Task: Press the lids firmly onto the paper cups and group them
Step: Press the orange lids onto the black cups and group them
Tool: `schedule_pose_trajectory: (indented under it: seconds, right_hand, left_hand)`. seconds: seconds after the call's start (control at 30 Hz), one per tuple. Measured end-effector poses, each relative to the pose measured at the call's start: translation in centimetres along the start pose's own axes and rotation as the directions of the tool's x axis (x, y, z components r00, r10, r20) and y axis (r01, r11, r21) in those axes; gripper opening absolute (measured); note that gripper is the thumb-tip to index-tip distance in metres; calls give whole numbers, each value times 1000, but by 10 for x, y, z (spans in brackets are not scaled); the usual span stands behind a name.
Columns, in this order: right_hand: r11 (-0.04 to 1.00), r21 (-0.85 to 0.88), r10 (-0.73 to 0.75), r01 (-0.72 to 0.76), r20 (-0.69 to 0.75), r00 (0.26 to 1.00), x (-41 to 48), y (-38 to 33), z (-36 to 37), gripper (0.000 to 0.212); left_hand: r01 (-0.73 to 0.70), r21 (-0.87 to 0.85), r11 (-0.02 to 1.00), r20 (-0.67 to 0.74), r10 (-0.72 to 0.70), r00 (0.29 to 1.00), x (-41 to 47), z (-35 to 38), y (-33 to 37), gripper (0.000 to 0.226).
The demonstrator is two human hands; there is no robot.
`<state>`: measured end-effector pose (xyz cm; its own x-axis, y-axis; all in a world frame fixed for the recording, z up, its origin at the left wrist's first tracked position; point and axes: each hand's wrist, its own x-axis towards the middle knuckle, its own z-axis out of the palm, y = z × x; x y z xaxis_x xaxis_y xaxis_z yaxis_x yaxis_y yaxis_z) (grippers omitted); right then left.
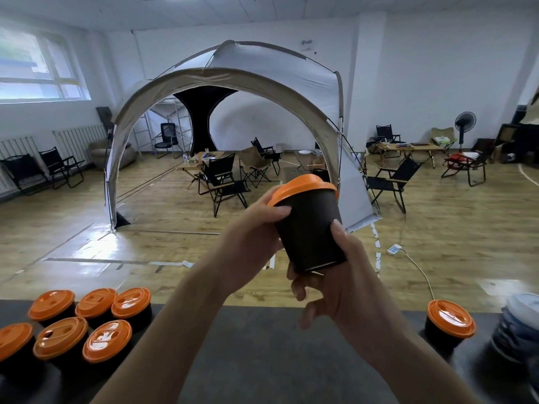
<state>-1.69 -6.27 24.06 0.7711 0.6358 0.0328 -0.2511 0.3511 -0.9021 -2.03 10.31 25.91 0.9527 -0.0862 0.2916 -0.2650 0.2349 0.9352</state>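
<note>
The cup [309,231] is gripped under its lid [303,186] by the left hand [256,225], lower by the right hand [344,284]; judged light, crushable, best held near the top.

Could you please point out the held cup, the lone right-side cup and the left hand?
Held dark brown paper cup with orange plastic lid [309,228]: head view, side wall.
Lone orange-lidded dark cup [450,317]: head view, lid top.
Left hand [248,228]: head view, hand's middle.
</note>
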Motion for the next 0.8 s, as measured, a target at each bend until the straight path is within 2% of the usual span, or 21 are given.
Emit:
schedule_pose_trajectory:
  seconds: [0.07,0.2,0.3,0.4,0.53,0.6,0.7,0.8]
  right_hand:
    - [1000,-10,-15,15,-14,1000,-1,2,0,71]
    - [989,-104,-105,101,-41,994,-3,1,-3,70]
    - [998,55,-6,5,28,1000,-6,-6,-3,66]
    - [964,252,57,-90,136,989,-10,-12,0,70]
    - [955,272,66,-117,193,979,-13,-11,0,71]
    - [979,191,43,-73,160,986,-14,-7,0,71]
    - [998,61,-32,31,19,999,-14,-4,0,69]
    - [972,222,60,-76,79,995,-16,-7,6,69]
  left_hand:
    - [26,42,999,-48,-24,999,4,3,2,56]
    - [37,109,993,-111,-25,994,8,6,-1,60]
    - [39,34,999,-69,-37,997,7,6,-3,53]
    - [43,-50,998,-45,-46,998,5,9,-7,72]
    - [1,-62,998,-74,-6,997,6,9,-12,83]
    - [-3,-46,999,-101,-1,995,6,6,-14,84]
    - [-35,21,999,-98,37,995,6,0,-12,76]
    - [-39,-1,999,-50,39,998,2,2,-12,72]
